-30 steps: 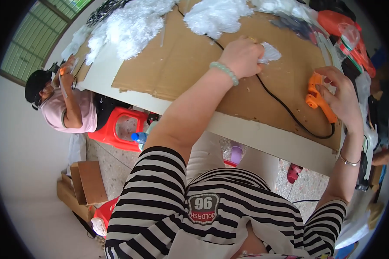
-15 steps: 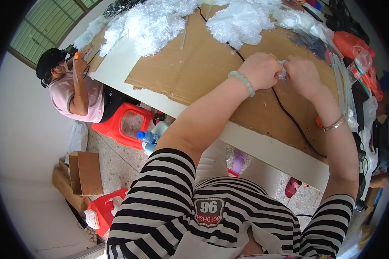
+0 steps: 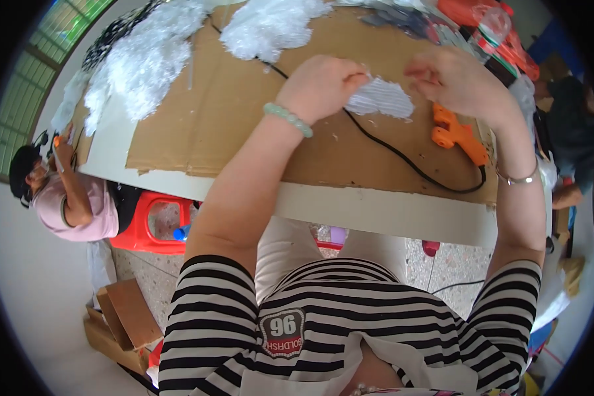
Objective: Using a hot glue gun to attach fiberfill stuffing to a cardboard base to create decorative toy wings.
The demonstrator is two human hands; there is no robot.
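A white, ribbed, feathery-edged piece of thin material (image 3: pixel 383 99) hangs over the cardboard, pinched at its left end in my left hand (image 3: pixel 323 86). My right hand (image 3: pixel 465 82) is off to the right of that piece, apart from it. Its fingers are loosely bent and slightly blurred, with nothing visible between them. Just below the right hand lies an orange glue gun (image 3: pixel 459 135) on the cardboard, its black cord (image 3: pixel 409 157) curving left and passing behind the white piece.
Cardboard (image 3: pixel 231 132) covers most of the white table (image 3: pixel 376 208). Fluffy white heaps (image 3: pixel 145 66) and another white bunch (image 3: pixel 267 30) lie toward the back. Grey pieces (image 3: pixel 396 21) and a red bag (image 3: pixel 488 26) sit back right. A co-worker (image 3: pixel 79 204) sits on a red stool at left.
My hands have moved apart; the right let go of the white piece, which now shows spread out from the left hand. The view has shifted, bringing the glue gun into full sight.
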